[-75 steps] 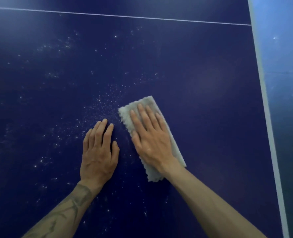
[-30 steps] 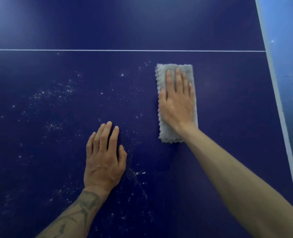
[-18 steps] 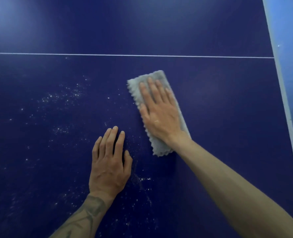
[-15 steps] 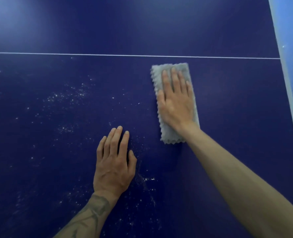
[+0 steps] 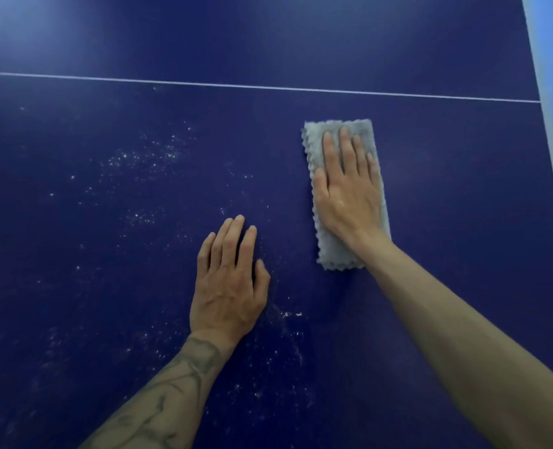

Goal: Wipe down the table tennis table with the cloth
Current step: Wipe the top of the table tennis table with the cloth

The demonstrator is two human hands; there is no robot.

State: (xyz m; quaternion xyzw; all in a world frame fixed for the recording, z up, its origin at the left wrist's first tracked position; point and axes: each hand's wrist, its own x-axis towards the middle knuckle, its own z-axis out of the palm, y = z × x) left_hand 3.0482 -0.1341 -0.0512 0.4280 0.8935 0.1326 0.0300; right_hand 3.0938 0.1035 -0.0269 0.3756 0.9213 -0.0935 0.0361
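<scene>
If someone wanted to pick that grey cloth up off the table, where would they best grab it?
Probably its near short end. The cloth lies flat on the table as a long strip, and the right hand presses its middle. That end sticks out bare beside the wrist, so pinch it from above, coming from the left.

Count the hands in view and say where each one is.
2. The left hand lies flat on the bare table; the right hand presses flat on the grey cloth. No others show.
</scene>
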